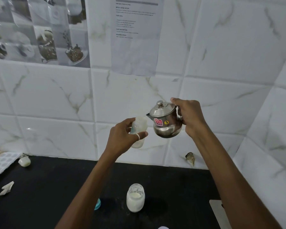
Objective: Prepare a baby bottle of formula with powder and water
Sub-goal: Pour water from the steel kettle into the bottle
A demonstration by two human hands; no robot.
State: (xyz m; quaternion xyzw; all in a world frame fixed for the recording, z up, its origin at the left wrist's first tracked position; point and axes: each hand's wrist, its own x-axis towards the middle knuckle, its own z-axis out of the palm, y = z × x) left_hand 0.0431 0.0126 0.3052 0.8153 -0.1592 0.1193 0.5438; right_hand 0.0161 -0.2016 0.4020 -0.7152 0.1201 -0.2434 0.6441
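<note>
My left hand (122, 136) grips a clear baby bottle (139, 128), lifted above the black counter (48, 187), its open mouth tipped toward the kettle. My right hand (188, 114) holds a small steel kettle (165, 123) by its handle, lid on, with the spout right next to the bottle's mouth. A glass jar of white powder (135, 198) stands open on the counter below, between my forearms. A teal cap (97, 204) peeks out from behind my left forearm.
White marble-look tiles form the back and right walls. A patterned tray (2, 164) and a small white object (24, 161) lie at the counter's far left, with crumpled paper (7, 188) nearer. A pale board edge (220, 212) sits at lower right.
</note>
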